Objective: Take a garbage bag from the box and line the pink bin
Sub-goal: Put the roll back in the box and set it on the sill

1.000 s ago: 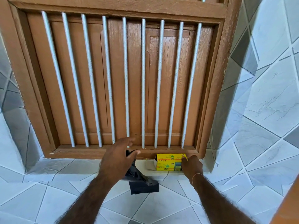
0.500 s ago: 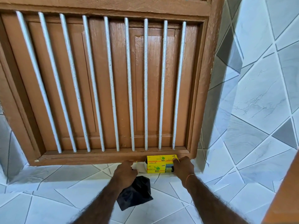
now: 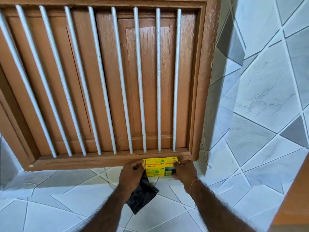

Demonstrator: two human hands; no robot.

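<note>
The left hand (image 3: 132, 174) holds a black bag (image 3: 142, 196) and touches the yellow box (image 3: 158, 167). The right hand (image 3: 184, 171) grips the box's other end.

Home interior, tiled wall (image 3: 260, 101), barred wooden window (image 3: 107, 77), tiled sill (image 3: 66, 178)

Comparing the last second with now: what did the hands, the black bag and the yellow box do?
The left hand came down from the window frame to the left end of the yellow box, where it now touches the end flap. The folded black garbage bag stayed in its grip throughout and now hangs below it. The right hand kept holding the box's right end, and the box stayed on the tiled ledge under the frame.
</note>
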